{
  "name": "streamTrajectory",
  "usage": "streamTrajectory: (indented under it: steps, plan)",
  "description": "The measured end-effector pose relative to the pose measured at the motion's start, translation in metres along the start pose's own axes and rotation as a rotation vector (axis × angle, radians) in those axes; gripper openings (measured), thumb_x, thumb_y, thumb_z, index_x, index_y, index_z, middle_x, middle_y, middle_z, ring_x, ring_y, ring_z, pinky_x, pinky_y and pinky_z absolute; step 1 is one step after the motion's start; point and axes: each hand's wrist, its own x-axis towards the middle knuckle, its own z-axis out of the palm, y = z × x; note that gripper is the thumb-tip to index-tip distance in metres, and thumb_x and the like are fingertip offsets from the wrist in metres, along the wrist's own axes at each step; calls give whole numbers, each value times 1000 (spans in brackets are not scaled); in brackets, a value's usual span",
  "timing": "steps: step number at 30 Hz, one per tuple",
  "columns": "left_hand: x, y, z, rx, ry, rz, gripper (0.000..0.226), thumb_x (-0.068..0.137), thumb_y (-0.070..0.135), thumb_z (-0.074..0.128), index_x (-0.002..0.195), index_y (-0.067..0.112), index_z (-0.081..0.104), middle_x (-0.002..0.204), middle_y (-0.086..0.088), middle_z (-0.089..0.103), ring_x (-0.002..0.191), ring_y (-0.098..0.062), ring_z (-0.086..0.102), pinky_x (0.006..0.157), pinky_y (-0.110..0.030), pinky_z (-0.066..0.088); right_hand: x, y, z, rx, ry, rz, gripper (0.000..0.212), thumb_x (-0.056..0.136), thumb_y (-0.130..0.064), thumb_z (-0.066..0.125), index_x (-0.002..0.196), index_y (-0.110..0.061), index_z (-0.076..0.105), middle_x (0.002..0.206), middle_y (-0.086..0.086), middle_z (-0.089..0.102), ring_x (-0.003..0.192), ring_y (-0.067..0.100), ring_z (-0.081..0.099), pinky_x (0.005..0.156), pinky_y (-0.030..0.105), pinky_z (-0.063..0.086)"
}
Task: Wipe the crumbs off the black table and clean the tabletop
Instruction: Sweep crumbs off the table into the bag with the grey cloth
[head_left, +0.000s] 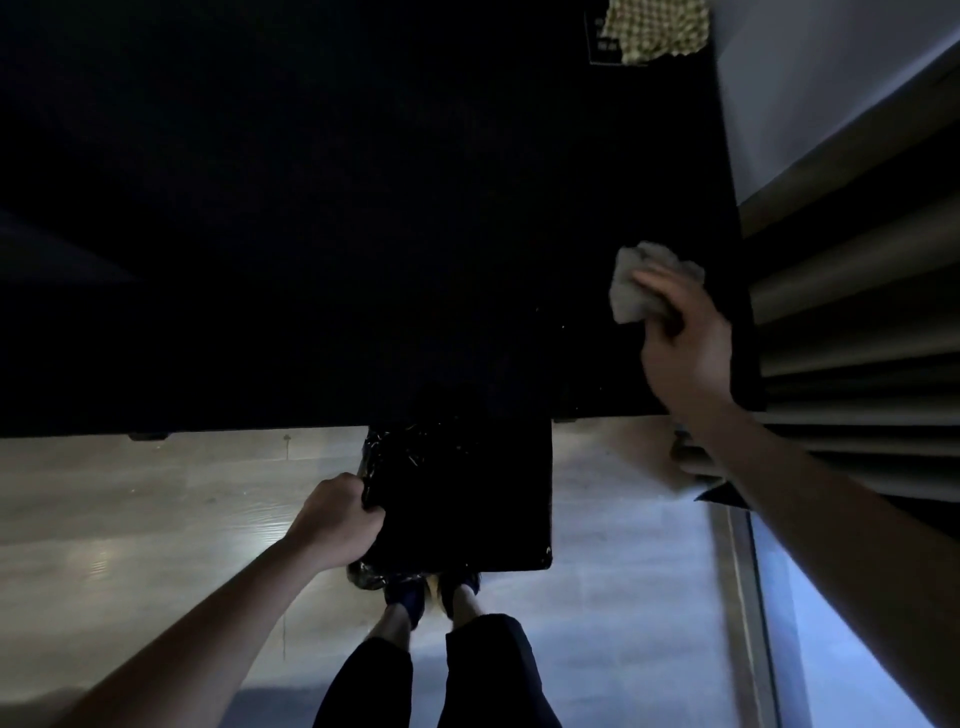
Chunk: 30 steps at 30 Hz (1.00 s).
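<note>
The black table (337, 234) fills the upper part of the head view, very dark. A few pale crumbs (563, 327) speck its near right area. My right hand (680, 338) presses a bunched grey cloth (639, 283) onto the tabletop near the right edge. My left hand (340, 519) grips the left rim of a black bin (498, 499) lined with a glossy black bag, held just below the table's front edge.
A patterned yellowish cloth (657, 28) lies at the table's far right corner. Grey curtain folds (852, 364) hang to the right. Pale wooden floor (156, 499) lies below, with my feet (431, 597) behind the bin.
</note>
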Motion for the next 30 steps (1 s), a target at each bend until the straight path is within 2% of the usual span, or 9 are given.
streamTrajectory:
  steps: [3,6,9,13,16,19,23,27,30]
  plan:
    - [0,2,5,-7,-1,-1,25,81,14,57,57,13,49,48,0,51,42,-13,47,43,-29,33,10,13,9,-115,-49,118,53,90,7,51,136,-16,66,145,3,62,140,20,52,120,40,40]
    - [-1,6,9,6,16,-17,25,82,14,58,58,12,50,50,0,53,42,-13,47,42,-27,33,-13,-3,35,-157,-71,-14,56,81,12,53,129,-12,72,139,5,67,137,25,56,121,38,38]
    - [-2,9,13,7,5,-11,29,83,13,58,56,12,47,48,0,50,41,-14,44,42,-27,31,-60,-34,56,-68,-229,-198,56,80,11,52,123,-14,75,135,1,70,135,27,58,120,43,39]
    - [-2,15,14,34,15,-9,25,81,11,57,57,8,52,51,-4,55,43,-16,50,40,-25,32,-134,-65,70,42,-518,-230,59,83,-1,41,125,-24,75,139,-12,67,147,13,46,123,35,34]
    - [-1,18,12,37,6,-9,21,81,10,55,63,-1,59,56,-7,62,48,-18,56,42,-25,35,-165,-59,66,112,-642,-228,56,83,-3,42,123,-23,76,138,-13,67,143,4,50,116,39,44]
    - [2,16,12,28,6,0,21,80,11,56,65,-3,59,55,-7,59,48,-17,55,43,-26,34,-156,-50,45,164,-562,-165,62,77,12,50,122,-21,77,139,-11,67,140,8,54,116,42,45]
    - [5,14,14,-2,20,-3,24,79,13,57,55,9,51,51,-3,54,45,-18,50,43,-28,32,-99,-41,6,337,-282,24,66,75,32,53,122,-8,75,138,2,68,137,21,59,117,49,44]
    - [5,15,13,-18,15,-27,27,78,14,57,54,12,47,49,-1,53,42,-16,48,43,-29,34,-27,4,-28,275,-3,63,56,82,29,47,126,2,69,142,13,64,140,27,56,120,51,41]
    - [5,14,14,-14,13,-26,24,78,16,57,56,11,50,50,-1,55,43,-16,51,43,-29,35,21,52,-44,57,148,53,55,92,12,50,127,-27,69,140,12,65,137,25,57,121,46,40]
